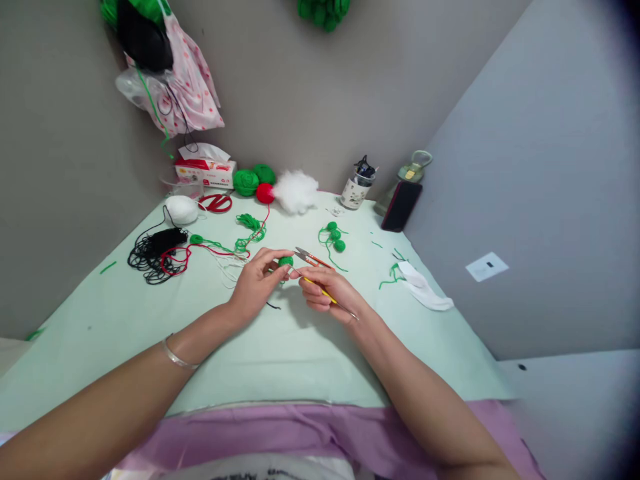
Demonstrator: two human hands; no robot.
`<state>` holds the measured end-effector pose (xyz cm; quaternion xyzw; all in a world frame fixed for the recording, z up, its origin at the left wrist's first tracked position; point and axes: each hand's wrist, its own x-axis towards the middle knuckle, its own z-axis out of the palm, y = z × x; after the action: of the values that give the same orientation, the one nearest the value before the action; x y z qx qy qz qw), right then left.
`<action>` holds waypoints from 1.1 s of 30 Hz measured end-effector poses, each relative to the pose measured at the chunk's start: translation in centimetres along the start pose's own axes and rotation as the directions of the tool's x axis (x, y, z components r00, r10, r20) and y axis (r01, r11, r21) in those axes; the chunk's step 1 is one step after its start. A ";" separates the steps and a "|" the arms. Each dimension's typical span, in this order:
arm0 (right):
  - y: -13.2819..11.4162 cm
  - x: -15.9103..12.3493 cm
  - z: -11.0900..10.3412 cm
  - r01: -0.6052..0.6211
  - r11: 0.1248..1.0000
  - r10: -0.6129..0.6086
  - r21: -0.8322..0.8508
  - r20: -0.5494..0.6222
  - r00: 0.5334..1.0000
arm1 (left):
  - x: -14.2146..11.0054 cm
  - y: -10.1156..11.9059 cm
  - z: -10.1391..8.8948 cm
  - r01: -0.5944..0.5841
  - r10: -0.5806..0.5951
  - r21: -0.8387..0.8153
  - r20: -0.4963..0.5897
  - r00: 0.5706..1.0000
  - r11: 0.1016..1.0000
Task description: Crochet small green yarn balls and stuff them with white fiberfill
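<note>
Closest in, your white top [260, 468] shows black lettering, cropped past reading. Over the table [240, 373], your right hand [335, 288] grips the yellow hook [320, 291]; your left hand [257, 277] pinches the green ball [286, 261] right by its tip. Looks like you're working a stitch; next seems to call for a steady ball and a gentle pull. Farther back, the tissue box [206, 176] carries print too small to read.

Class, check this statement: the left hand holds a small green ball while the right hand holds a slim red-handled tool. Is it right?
Not quite: in the head view, the slim tool in the right hand is yellow-handled, not red-handled. The left hand does hold a small green ball.
</note>
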<state>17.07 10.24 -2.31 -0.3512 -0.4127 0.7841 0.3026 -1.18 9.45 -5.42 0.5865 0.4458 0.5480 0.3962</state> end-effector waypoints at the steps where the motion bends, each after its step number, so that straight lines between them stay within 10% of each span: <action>1: -0.1 0.0 -0.1 -0.010 1.000 0.010 0.003 0.006 1.000 | 0.0 0.0 0.0 -0.004 0.004 -0.002 0.001 1.000 1.000; 14: 0.4 -0.3 1.3 0.151 0.972 -0.172 -0.180 -0.107 0.979 | 0.3 0.4 0.1 0.134 -0.122 -0.083 0.135 0.983 0.988; 19: 2.3 -0.4 2.5 0.266 0.657 -0.480 -0.705 -0.120 0.869 | 0.7 0.1 0.2 0.160 -0.147 -0.108 0.122 0.982 0.981; 24: 2.7 -0.9 3.1 0.284 0.443 -0.562 -0.850 -0.017 0.827 | 0.5 0.6 0.1 0.113 -0.105 -0.103 0.079 0.991 0.988; 29: 1.3 -0.7 2.5 0.274 0.872 -0.315 -0.406 -0.035 0.949 | 0.2 0.8 0.0 0.036 -0.032 -0.081 0.053 0.998 0.996; 33: 0.3 -0.6 1.7 0.093 0.981 -0.073 -0.172 0.124 0.990 | 0.4 0.5 -0.1 0.017 -0.016 -0.082 0.012 1.000 0.997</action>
<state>16.02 8.93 -1.69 -0.3128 -0.5122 0.7500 0.2780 -1.23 9.74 -4.85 0.5692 0.4256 0.5591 0.4269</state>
